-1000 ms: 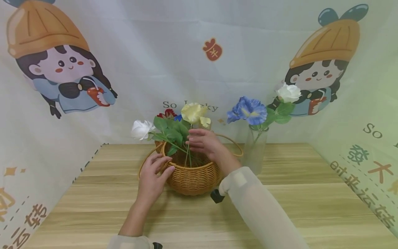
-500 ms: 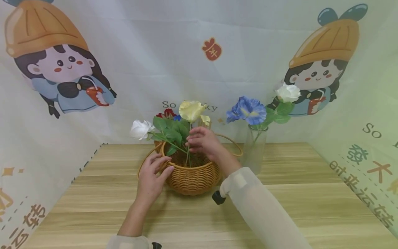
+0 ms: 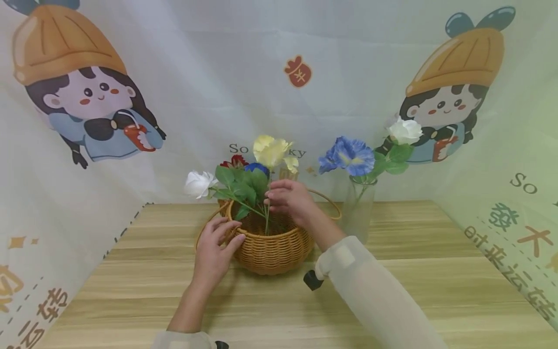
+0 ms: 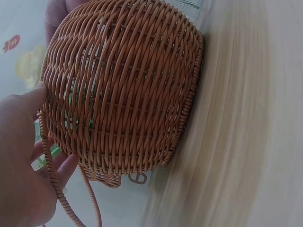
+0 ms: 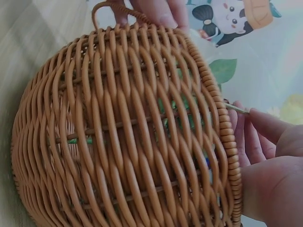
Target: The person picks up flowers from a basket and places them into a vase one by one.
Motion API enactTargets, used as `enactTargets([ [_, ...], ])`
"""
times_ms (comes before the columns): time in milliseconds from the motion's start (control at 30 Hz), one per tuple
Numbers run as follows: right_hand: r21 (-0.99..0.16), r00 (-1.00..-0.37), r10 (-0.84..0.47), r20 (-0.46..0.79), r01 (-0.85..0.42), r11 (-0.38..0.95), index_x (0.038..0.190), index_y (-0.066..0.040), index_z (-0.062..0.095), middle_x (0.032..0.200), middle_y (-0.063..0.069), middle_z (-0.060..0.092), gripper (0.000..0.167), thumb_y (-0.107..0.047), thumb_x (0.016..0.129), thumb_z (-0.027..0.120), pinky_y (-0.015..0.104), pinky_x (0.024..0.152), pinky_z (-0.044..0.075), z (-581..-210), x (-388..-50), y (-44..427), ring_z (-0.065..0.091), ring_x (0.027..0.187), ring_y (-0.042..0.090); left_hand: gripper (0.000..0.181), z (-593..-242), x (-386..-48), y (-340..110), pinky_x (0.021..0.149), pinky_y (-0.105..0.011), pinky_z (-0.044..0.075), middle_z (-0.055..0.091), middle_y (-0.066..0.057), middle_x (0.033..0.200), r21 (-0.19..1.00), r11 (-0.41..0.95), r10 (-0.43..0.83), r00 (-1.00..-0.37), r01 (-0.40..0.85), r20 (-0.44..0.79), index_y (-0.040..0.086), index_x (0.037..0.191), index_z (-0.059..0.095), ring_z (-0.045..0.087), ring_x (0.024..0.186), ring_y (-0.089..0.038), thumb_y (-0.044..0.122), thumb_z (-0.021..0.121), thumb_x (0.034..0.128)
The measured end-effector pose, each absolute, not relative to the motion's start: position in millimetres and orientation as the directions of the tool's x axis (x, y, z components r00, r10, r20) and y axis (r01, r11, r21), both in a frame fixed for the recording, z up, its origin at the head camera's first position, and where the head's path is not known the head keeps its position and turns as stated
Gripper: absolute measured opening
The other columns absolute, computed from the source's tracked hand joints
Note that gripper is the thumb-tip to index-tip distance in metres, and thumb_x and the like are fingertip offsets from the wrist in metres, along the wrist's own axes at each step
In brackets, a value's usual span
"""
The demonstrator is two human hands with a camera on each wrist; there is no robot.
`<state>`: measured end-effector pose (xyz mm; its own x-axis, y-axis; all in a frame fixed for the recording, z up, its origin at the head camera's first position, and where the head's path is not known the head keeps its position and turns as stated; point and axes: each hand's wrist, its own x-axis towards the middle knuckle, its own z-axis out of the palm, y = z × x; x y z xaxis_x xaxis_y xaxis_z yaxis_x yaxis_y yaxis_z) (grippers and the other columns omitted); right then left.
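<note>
A wicker basket stands on the wooden table with artificial flowers in it. My left hand grips its left front rim, thumb and fingers on either side, as the left wrist view of the basket also shows. Over the opening, my right hand pinches the thin stem of a yellow flower; the right wrist view shows that stem between thumb and fingers. A white rose leans out leftward. Behind its leaves, a red flower and a blue flower are partly hidden.
Right of the basket stands a clear glass vase with a blue iris-like flower and a white rose in it. The basket's loop handle sticks out at its right side. A printed cloth hangs behind the table.
The yellow flower and my right hand have shifted slightly to the right, and the bloom has risen a little, exposing more of the blue flower. My left hand stays on the basket rim.
</note>
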<state>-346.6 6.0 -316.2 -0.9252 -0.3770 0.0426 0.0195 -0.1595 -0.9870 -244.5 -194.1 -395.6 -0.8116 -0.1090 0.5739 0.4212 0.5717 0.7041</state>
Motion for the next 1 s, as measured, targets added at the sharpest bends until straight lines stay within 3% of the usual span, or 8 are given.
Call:
enactTargets([
  [367, -0.965, -0.952, -0.292, 0.09, -0.012, -0.262, 0.13, 0.007, 0.051, 0.124, 0.029, 0.056, 0.039, 0.005, 0.093, 0.059, 0.032, 0.077, 0.058, -309, -343, 23, 0.068, 0.084, 0.018, 0.027, -396, -244, -194, 0.094, -0.049, 0.049, 0.049, -0.014, 0.133, 0.722, 0.56, -0.109, -0.827, 0.407, 0.551, 0.009, 0.112, 0.071, 0.047, 0.121, -0.032, 0.022, 0.073, 0.0886],
  [600, -0.954, -0.964, -0.239, 0.117, -0.042, -0.297, 0.13, 0.008, 0.048, 0.109, 0.019, 0.064, 0.041, 0.006, 0.091, 0.06, 0.032, 0.078, 0.058, -300, -341, 36, 0.067, 0.085, 0.02, 0.027, -395, -244, -194, 0.094, -0.049, 0.049, 0.049, -0.014, 0.133, 0.72, 0.556, -0.105, -0.825, 0.414, 0.555, 0.009, 0.113, 0.07, 0.047, 0.121, -0.033, 0.021, 0.073, 0.0887],
  [833, -0.914, -0.963, -0.195, 0.186, -0.096, -0.395, 0.11, -0.001, 0.059, 0.092, 0.008, 0.068, 0.021, 0.008, 0.092, 0.059, 0.029, 0.072, 0.058, -288, -338, 53, 0.068, 0.079, 0.018, 0.028, -395, -244, -194, 0.095, -0.049, 0.049, 0.049, -0.013, 0.133, 0.724, 0.559, -0.105, -0.831, 0.405, 0.546, 0.009, 0.113, 0.07, 0.047, 0.121, -0.032, 0.022, 0.073, 0.089],
  [1000, -0.872, -0.963, -0.136, 0.232, -0.144, -0.467, 0.104, -0.006, 0.062, 0.087, 0.006, 0.069, 0.019, 0.008, 0.092, 0.06, 0.032, 0.073, 0.058, -279, -334, 71, 0.068, 0.079, 0.017, 0.03, -394, -244, -195, 0.094, -0.048, 0.049, 0.048, -0.012, 0.134, 0.725, 0.571, -0.107, -0.841, 0.384, 0.53, 0.009, 0.115, 0.07, 0.047, 0.121, -0.031, 0.024, 0.073, 0.0889],
])
